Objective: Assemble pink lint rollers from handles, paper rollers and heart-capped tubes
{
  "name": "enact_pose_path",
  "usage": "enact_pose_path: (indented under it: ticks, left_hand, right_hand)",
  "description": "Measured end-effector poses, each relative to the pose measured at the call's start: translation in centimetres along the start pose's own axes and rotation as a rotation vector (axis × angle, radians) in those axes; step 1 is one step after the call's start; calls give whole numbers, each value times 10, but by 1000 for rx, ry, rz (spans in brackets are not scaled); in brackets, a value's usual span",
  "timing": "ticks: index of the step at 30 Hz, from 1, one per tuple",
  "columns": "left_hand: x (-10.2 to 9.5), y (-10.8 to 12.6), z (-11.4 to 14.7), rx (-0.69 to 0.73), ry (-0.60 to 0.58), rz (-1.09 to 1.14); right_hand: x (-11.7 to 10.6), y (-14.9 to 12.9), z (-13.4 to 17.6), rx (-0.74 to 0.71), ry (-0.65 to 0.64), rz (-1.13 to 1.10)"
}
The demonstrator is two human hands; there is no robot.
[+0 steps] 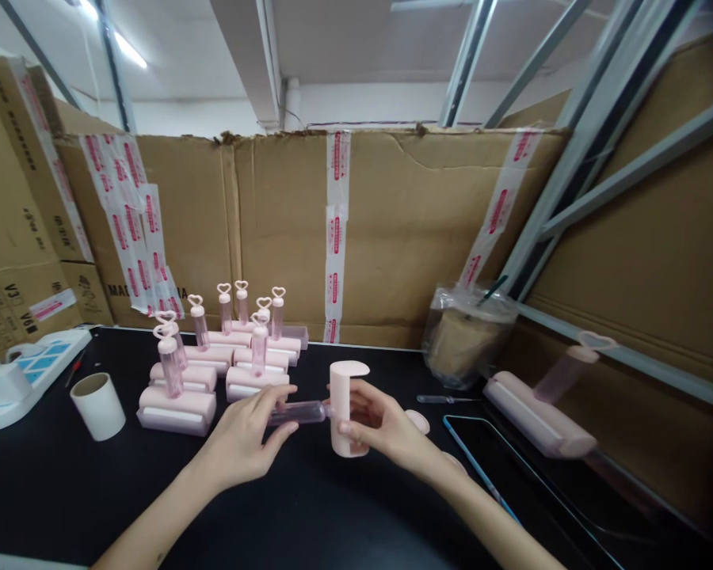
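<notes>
Over the middle of the black table my right hand [386, 423] grips a pale pink, hollow half-open roller shell [340, 416], thumb on its front edge and fingers behind. The shell stands upright on end. From its left side a translucent pink tube handle [303, 412] sticks out level, and my left hand [243, 439] holds the handle's far end between thumb and fingers. The handle's narrow tip meets the shell's side; whether it is fixed there I cannot tell. Behind my left hand stand several pink lint rollers [258, 384] with heart-topped upright handles.
A white paper roll [108, 416] and a power strip [53, 356] are at left. Pink round caps [417, 421] lie beside my right hand. Farther right are a blue-edged tablet-like device [493, 451], a bagged brown cup [463, 340] and another lint roller [538, 412]. Cardboard [404, 237] walls the back.
</notes>
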State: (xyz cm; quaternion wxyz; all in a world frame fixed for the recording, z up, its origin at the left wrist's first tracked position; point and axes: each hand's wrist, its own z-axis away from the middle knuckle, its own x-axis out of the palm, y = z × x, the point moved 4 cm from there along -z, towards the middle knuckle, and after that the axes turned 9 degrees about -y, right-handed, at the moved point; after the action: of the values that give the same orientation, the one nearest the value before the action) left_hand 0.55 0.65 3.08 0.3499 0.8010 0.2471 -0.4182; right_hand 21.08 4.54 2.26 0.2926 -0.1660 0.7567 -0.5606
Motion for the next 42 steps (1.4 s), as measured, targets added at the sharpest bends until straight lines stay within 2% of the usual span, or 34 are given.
enact_pose_path:
  ticks: [8, 17, 25, 27, 32, 38, 40, 42]
  left_hand:
    - [7, -4, -1, -5, -57, 82]
    - [19, -4, 0, 50, -87, -155]
    - [20, -3, 1, 33, -120, -94]
    - [23, -4, 0, 12, -137, -35]
    - [30, -1, 0, -91, -214, 292]
    - [28, 3, -2, -118, -344, 446]
    - [29, 1, -2, -127, -364, 511]
    - [33, -3, -1, -160, -436, 639]
  right_hand:
    - [4, 4, 1, 25, 25, 40]
    - [6, 14, 1, 44, 58, 39]
    - [6, 16, 1, 12, 51, 178]
    - [5, 15, 2, 2, 65, 254]
    - [5, 0, 8, -83, 101, 477]
    - [7, -17, 13, -132, -8, 689]
    - [7, -18, 13, -141, -38, 711]
    - [9, -17, 13, -148, -73, 696]
